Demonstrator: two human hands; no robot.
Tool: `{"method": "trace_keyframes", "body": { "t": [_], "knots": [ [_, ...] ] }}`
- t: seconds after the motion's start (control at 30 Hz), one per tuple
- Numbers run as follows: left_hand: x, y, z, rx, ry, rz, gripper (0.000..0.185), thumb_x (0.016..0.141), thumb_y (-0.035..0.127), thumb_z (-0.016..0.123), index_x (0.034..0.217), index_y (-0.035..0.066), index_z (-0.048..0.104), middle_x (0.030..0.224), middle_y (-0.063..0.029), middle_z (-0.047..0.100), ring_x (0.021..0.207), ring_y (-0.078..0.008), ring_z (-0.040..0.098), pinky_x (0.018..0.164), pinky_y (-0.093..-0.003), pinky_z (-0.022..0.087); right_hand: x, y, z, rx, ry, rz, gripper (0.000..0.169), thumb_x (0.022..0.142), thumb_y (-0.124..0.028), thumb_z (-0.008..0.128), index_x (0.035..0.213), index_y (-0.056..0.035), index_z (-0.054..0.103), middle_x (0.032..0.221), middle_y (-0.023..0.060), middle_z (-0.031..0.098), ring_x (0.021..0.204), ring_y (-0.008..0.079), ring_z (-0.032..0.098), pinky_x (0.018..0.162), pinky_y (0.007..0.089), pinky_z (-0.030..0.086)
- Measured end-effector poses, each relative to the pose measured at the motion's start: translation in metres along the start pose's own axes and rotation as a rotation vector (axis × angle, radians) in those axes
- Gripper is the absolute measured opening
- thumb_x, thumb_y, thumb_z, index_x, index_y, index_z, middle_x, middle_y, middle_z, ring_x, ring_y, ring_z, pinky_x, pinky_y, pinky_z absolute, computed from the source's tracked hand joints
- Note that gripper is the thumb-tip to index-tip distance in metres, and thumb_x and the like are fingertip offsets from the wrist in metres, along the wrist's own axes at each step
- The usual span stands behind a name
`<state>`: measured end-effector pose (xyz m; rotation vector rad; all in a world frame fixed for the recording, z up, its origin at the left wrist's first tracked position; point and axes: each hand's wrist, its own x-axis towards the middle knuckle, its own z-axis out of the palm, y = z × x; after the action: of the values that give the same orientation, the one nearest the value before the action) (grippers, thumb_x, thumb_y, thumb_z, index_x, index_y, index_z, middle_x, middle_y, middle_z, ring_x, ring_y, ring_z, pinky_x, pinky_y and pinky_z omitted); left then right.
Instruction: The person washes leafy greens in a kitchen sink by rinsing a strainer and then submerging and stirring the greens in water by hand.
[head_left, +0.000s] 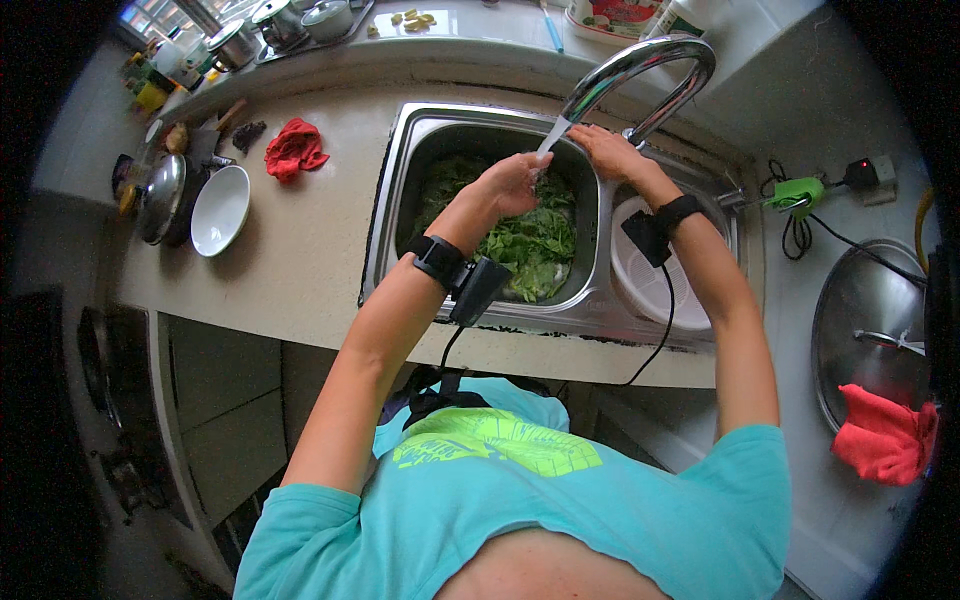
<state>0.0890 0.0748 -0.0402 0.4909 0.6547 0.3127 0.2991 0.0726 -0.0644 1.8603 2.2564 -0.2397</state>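
Water runs from the curved chrome faucet (645, 56) into the left basin of a stainless steel sink (386, 187). My left hand (511, 184) is in the stream above leafy greens (536, 244), which lie in that basin; it holds nothing that I can see, and its finger spread is unclear. By the faucet, my right hand (611, 152) rests near the back of the divider between the basins, its fingers stretched towards the spout's end. Whether it touches the faucet is unclear. Under my right forearm, a white plastic colander (637, 281) sits in the right basin.
Left of the sink are a red cloth (295, 150), a white bowl (220, 211) and a lidded pan (165, 199). Lidded pots (277, 22) and yellowish pieces (412, 21) stand on the back ledge. At right, a large metal lid (862, 300) and another red cloth (885, 435) hang near cables.
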Motion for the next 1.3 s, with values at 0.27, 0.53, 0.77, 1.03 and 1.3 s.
{"method": "trace_keyframes", "body": {
  "t": [0.27,0.53,0.77,1.03,1.3],
  "knots": [
    [0.008,-0.003,-0.01,0.015,-0.007,0.014,0.012,0.081,0.022,0.044,0.073,0.015,0.047,0.046,0.0077,0.032,0.038,-0.0081,0.028,0.043,-0.0229,0.023,0.002,0.006,0.01,0.028,0.071,-0.051,0.055,0.066,0.003,0.043,0.117,-0.0126,0.032,0.125,0.0024,0.028,0.11,0.0245,0.034,0.084,0.0361,0.036],
    [0.008,-0.005,-0.006,-0.019,0.013,0.012,0.022,0.082,0.031,0.039,0.074,0.012,0.048,0.052,0.0054,0.036,0.048,-0.0093,0.032,0.05,-0.0268,0.027,-0.021,-0.02,-0.013,0.868,0.103,0.068,0.034,0.075,-0.006,0.047,0.109,-0.0019,0.042,0.108,0.0121,0.044,0.099,0.0212,0.043,0.084,0.0305,0.036],
    [0.037,-0.013,-0.036,-0.401,-0.042,-0.082,0.047,0.083,0.046,0.02,0.082,0.004,0.041,0.067,-0.0073,0.039,0.062,-0.0226,0.035,0.066,-0.0403,0.034,-0.022,-0.09,-0.049,2.079,-0.014,0.355,0.017,0.081,-0.015,0.042,0.081,0.0005,0.049,0.072,0.0076,0.051,0.063,0.0161,0.051,0.053,0.0247,0.044],
    [0.044,-0.024,-0.029,-0.697,-0.117,0.137,0.027,0.085,0.031,0.027,0.072,0.014,0.044,0.059,0.0058,0.045,0.048,-0.0126,0.044,0.056,-0.037,0.043,0.013,-0.1,-0.03,2.064,-0.176,0.48,0.027,0.083,-0.024,0.038,0.082,0.0013,0.048,0.069,0.0093,0.051,0.06,0.0176,0.051,0.054,0.0264,0.046],
    [0.001,-0.044,-0.058,-0.5,0.36,-0.043,0.062,0.081,0.043,0.031,0.122,0.0,0.011,0.125,-0.02,0.013,0.115,-0.0405,0.013,0.089,-0.0546,0.019,0.011,-0.109,-0.039,2.083,-0.343,0.257,0.035,0.084,-0.023,0.029,0.105,0.0019,0.043,0.107,0.0144,0.047,0.096,0.026,0.047,0.08,0.0371,0.039]
  ]
}}
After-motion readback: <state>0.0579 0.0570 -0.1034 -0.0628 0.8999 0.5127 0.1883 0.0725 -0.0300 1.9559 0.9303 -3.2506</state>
